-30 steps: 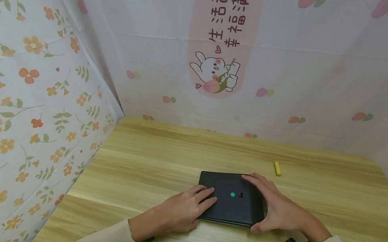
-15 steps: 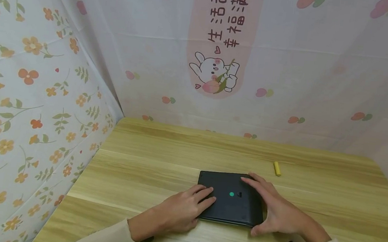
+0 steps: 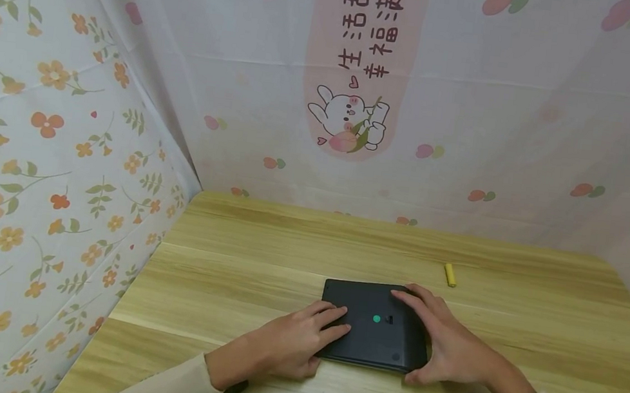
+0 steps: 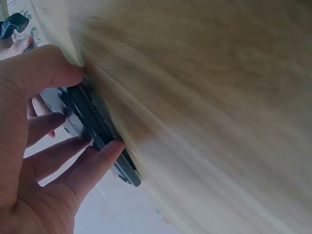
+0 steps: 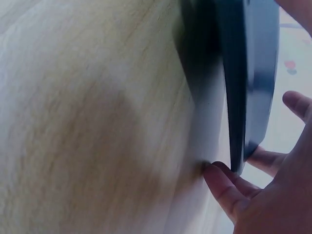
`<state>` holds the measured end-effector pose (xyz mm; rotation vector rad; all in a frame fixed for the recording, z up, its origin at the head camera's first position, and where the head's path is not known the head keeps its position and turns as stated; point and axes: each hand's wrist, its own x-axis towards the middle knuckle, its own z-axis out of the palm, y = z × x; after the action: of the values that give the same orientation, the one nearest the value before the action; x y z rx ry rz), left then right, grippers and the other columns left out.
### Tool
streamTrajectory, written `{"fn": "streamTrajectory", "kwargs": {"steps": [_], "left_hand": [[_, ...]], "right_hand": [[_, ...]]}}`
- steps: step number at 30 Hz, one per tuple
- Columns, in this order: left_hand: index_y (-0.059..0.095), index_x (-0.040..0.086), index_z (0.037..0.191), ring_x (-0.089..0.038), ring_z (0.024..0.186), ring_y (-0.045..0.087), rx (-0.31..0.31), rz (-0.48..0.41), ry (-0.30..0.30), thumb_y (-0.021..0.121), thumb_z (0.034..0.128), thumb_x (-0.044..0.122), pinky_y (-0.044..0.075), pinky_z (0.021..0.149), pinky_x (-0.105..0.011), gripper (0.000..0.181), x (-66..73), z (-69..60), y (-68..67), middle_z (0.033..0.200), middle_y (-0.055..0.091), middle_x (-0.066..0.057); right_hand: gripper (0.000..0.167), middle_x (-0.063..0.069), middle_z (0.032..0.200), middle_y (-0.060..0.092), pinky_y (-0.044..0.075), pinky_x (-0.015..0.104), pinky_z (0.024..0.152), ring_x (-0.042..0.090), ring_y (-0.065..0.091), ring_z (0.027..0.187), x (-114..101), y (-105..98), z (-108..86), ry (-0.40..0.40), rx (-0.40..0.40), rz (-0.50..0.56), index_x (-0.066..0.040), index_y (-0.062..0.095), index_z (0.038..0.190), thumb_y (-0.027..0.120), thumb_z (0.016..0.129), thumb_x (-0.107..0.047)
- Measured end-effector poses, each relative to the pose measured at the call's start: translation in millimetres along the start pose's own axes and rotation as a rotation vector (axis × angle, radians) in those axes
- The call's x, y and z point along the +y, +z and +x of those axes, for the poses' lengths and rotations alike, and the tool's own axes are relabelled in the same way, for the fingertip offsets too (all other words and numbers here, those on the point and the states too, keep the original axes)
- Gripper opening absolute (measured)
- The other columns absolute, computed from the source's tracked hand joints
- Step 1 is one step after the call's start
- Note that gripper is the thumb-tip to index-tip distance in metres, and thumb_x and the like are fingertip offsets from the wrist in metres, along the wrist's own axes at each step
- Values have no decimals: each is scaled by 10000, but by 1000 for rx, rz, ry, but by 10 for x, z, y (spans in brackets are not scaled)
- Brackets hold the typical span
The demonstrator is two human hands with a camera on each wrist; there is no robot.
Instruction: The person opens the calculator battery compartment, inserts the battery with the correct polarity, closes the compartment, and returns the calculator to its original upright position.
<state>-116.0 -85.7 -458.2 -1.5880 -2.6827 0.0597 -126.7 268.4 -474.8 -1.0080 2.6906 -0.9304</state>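
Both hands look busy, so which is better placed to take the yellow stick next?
Probably the right hand: though both hands hold the black case, it is nearer the yellow stick than the left hand.

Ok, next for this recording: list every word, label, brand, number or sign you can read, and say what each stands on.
"生活甜": on the back cloth, cut by the top edge of the head view.
"幸福满": beside it on the same cloth, followed by a character cut off at the top.
Too small to read: the dark mark beside the green dot on the black flat device.
No brand or number is legible.
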Motion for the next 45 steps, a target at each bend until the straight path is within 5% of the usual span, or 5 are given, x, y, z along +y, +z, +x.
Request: {"fn": "streamTrajectory", "kwargs": {"steps": [21,45], "left_hand": [[620,89,1562,-274,1442,544,38,9,18,749,981,270,460,1169,-312,622,2,9,34,1623,538,-152],[623,86,1558,-261,1457,529,-14,5,6,746,998,280,443,1179,-299,605,2,40,-2,1638,525,-143]], "right_hand": [[1288,239,1717,246,498,703,928,501,377,1443,-80,20,-1,47,3,-32,-210,334,1724,1010,700,-602],[1275,258,1714,248,490,718,929,520,364,1434,-121,19,2,72,-12,-22,-214,363,1715,1041,680,-523]]}}
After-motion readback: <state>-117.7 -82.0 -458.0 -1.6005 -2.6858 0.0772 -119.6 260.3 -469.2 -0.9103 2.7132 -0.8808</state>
